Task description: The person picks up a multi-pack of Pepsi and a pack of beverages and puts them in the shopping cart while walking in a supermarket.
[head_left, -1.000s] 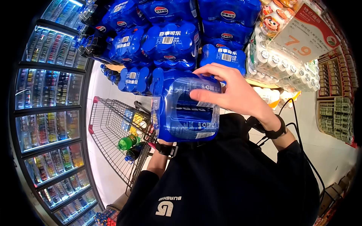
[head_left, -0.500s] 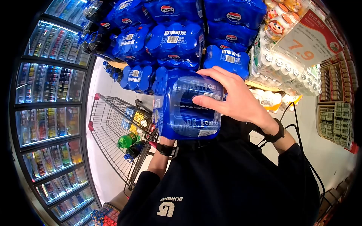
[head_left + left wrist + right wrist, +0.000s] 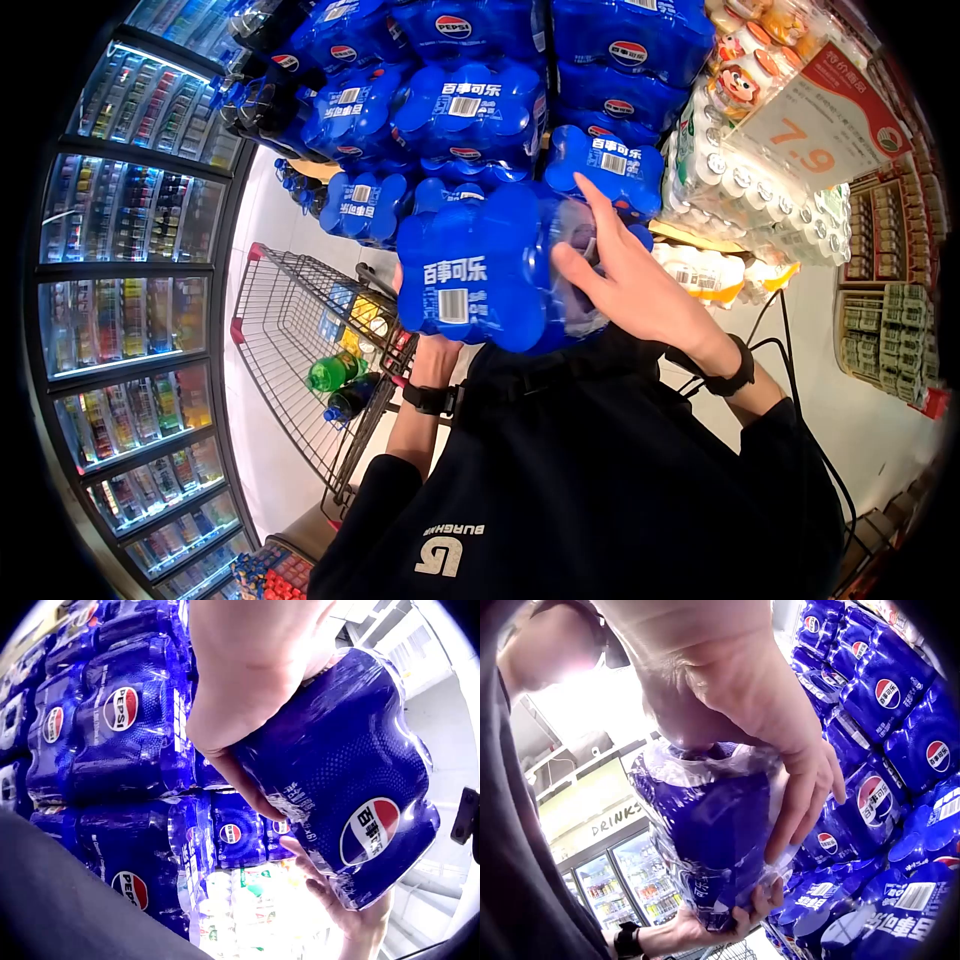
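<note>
A blue shrink-wrapped pack of Pepsi cans [image 3: 470, 265] is held in front of the body, its lettered, lobed side and barcode facing the head camera. My left hand [image 3: 433, 362] grips its left end from below; in the right wrist view the curled fingers [image 3: 759, 904] show round its lower end. Over the clear-wrapped right end lies my right hand [image 3: 640, 285], thumb and fingers spread across the opening and bent over the edge in the right wrist view. The red, white and blue logo side faces the left wrist camera.
Stacked Pepsi packs [image 3: 470, 110] rise just ahead. To their right stand wrapped white cans [image 3: 740, 180] under a price sign [image 3: 815, 125]. A wire shopping cart [image 3: 290, 330] on the left carries a green bottle [image 3: 335, 372]. Glass-door drink coolers [image 3: 130, 320] line the far left. A black cable hangs near the right arm.
The pack has been turned, so its lettered side faces up where the clear-wrapped end did before. That end now points right, under the right hand. More of the left hand shows.
</note>
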The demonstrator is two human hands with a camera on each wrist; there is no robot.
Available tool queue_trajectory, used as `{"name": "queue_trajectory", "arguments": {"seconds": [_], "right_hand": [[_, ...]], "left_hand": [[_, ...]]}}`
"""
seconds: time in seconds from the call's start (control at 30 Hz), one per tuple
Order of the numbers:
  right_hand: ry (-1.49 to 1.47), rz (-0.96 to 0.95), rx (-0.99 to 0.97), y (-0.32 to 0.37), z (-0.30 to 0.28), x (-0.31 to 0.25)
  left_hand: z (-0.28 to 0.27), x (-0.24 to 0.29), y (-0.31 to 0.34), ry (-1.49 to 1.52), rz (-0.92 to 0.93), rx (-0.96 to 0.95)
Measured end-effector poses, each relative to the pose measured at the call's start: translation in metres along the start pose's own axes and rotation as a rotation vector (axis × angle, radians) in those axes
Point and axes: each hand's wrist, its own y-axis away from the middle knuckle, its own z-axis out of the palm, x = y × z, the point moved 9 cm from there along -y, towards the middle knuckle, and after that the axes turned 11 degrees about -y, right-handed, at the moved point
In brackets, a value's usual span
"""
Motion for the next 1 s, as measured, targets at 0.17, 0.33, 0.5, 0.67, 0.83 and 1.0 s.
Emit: {"name": "queue_trajectory", "arguments": {"seconds": [0.17, 0.33, 0.5, 0.67, 0.83, 1.0], "right_hand": [[-0.165, 0.078, -0.014, 0.01, 0.0, 0.026], [-0.511, -0.009, -0.039, 0.009, 0.001, 0.057], [-0.552, 0.036, -0.011, 0.009, -0.002, 0.055], [-0.713, 0.018, 0.02, 0.012, 0.002, 0.044], [-0.682, -0.248, 0.067, 0.021, 0.002, 0.013], [-0.6, -0.445, 0.103, 0.026, 0.004, 0.009]], "left_hand": [[-0.002, 0.005, -0.003, 0.01, 0.026, -0.006], [0.001, 0.002, -0.004, -0.06, -0.031, 0.032], [0.001, 0.004, -0.008, -0.075, 0.012, -0.07], [0.0, 0.024, -0.019, -0.145, 0.162, -0.229], [-0.003, 0.051, -0.017, -0.516, 0.441, 0.205], [0.018, 0.039, -0.038, 0.202, 0.066, -0.033]]}}
